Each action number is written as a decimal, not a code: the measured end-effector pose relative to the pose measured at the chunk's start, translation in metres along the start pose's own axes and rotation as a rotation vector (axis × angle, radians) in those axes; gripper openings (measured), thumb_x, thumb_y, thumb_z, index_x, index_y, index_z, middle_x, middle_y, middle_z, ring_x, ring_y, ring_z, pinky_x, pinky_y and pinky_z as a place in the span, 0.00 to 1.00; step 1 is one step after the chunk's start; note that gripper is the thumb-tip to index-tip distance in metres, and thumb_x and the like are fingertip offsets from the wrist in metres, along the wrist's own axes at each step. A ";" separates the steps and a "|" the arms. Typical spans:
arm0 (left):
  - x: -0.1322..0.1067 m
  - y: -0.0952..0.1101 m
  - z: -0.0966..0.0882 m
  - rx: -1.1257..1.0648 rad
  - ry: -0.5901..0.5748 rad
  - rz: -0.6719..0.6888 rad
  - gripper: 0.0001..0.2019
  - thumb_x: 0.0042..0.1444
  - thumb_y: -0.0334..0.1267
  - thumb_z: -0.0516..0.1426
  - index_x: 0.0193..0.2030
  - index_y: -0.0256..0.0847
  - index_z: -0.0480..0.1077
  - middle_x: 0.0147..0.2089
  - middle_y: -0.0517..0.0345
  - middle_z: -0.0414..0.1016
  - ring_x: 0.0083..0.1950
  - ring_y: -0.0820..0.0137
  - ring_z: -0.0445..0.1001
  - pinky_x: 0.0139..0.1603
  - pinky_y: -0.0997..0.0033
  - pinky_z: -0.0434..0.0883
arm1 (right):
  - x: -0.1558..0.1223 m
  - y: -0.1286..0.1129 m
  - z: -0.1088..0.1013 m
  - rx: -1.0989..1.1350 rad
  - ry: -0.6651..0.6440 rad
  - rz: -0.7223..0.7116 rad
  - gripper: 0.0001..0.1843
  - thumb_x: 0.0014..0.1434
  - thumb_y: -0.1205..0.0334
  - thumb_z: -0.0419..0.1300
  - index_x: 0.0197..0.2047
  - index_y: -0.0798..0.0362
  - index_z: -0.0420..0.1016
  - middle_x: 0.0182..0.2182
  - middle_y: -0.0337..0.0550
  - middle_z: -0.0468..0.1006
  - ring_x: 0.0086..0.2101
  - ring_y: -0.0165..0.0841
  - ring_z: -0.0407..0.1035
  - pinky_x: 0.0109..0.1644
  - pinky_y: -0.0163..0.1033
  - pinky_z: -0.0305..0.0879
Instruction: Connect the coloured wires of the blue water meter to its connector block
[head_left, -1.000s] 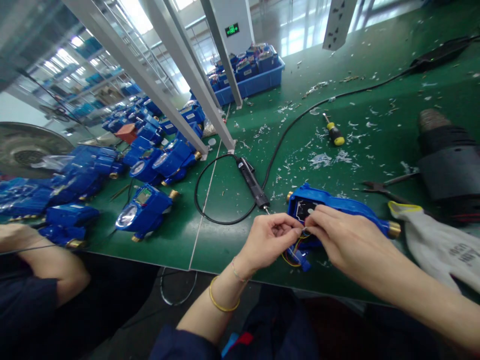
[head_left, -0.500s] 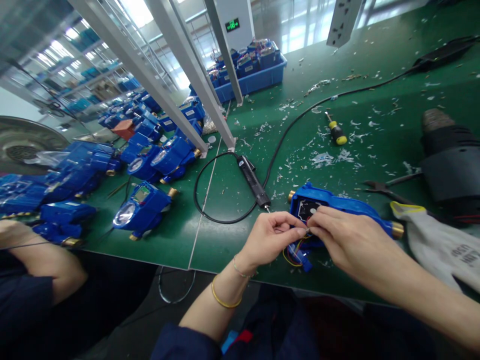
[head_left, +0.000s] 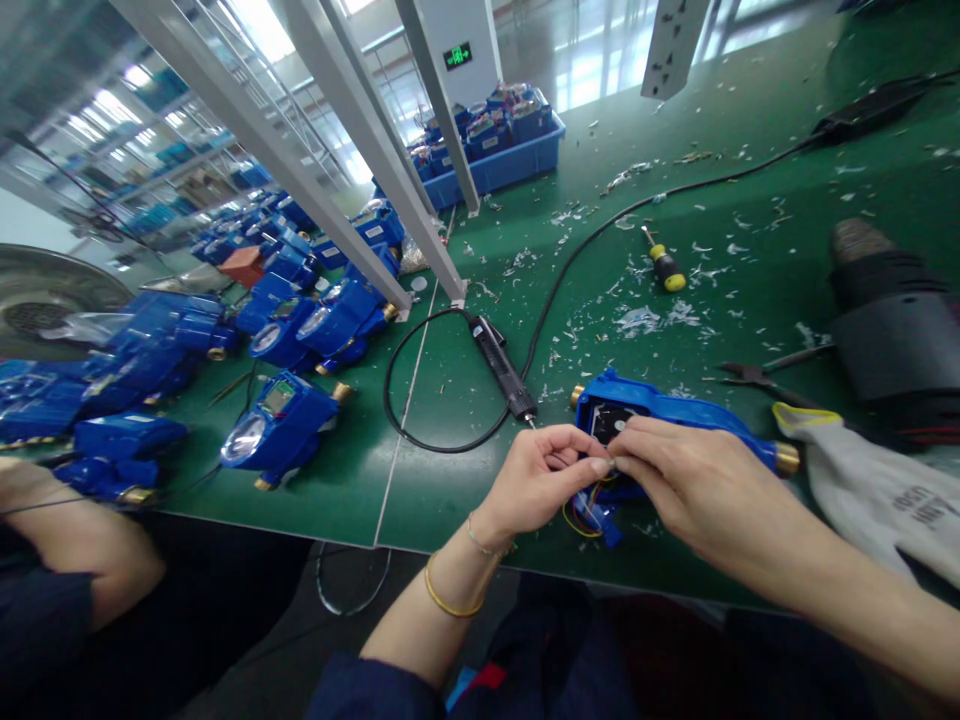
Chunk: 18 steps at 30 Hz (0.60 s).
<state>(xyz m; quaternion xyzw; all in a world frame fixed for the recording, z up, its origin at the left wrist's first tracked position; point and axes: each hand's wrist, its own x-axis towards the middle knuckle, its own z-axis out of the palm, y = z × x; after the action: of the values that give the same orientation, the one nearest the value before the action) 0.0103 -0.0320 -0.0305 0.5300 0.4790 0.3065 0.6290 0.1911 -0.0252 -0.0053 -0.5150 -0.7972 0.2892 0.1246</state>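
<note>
A blue water meter body [head_left: 675,402] with brass ends lies open on the green bench in front of me, a black part inside it. At its left end my left hand [head_left: 544,475] pinches thin wires [head_left: 576,522] between thumb and forefinger. The fingertips of my right hand [head_left: 686,475] are closed on the wires too, meeting those of the left. The exact wire ends between the fingers are hidden. Below the hands, a small blue part [head_left: 606,524] sits against the meter with yellow and red wires looping beside it.
A black electric screwdriver [head_left: 501,368] with a looped cable lies left of the meter. Rightward are a yellow-black screwdriver [head_left: 666,268], pliers [head_left: 750,375], a heat gun [head_left: 892,335] and a white glove [head_left: 877,490]. Several blue meters [head_left: 281,425] stand left, near another person's arm [head_left: 82,540].
The view has shifted slightly. Both hands stay pinched together at the meter's left end, with only small finger movement.
</note>
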 end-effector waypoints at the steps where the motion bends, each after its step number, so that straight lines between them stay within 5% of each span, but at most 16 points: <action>1: 0.000 0.000 0.001 0.003 0.007 -0.002 0.18 0.54 0.46 0.62 0.37 0.27 0.72 0.25 0.58 0.65 0.23 0.83 0.54 0.23 0.81 0.50 | 0.000 0.000 0.000 0.010 -0.025 0.028 0.17 0.64 0.63 0.47 0.36 0.54 0.77 0.35 0.40 0.71 0.33 0.15 0.59 0.35 0.29 0.39; 6: 0.001 0.001 0.006 0.021 0.065 -0.021 0.21 0.51 0.50 0.63 0.35 0.27 0.72 0.21 0.62 0.58 0.21 0.84 0.48 0.22 0.81 0.45 | 0.001 0.001 0.002 0.068 -0.091 0.151 0.17 0.65 0.59 0.46 0.37 0.49 0.76 0.37 0.35 0.71 0.36 0.16 0.62 0.37 0.29 0.40; 11: -0.001 0.001 0.007 -0.002 0.086 -0.033 0.21 0.51 0.50 0.63 0.36 0.27 0.74 0.21 0.60 0.61 0.21 0.84 0.50 0.22 0.80 0.46 | -0.003 0.008 -0.001 0.207 0.014 -0.014 0.14 0.62 0.61 0.50 0.35 0.50 0.78 0.34 0.33 0.72 0.33 0.12 0.63 0.39 0.23 0.50; 18: -0.005 0.004 0.007 -0.097 0.083 -0.036 0.18 0.51 0.46 0.64 0.38 0.28 0.75 0.30 0.52 0.73 0.27 0.79 0.65 0.30 0.79 0.62 | -0.004 0.008 0.002 0.178 0.201 -0.149 0.15 0.62 0.60 0.52 0.31 0.53 0.78 0.31 0.35 0.72 0.30 0.11 0.63 0.36 0.22 0.52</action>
<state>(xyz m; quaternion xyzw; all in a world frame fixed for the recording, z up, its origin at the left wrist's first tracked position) 0.0154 -0.0377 -0.0255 0.4771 0.4985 0.3398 0.6390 0.1977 -0.0275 -0.0113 -0.4678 -0.7880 0.2955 0.2700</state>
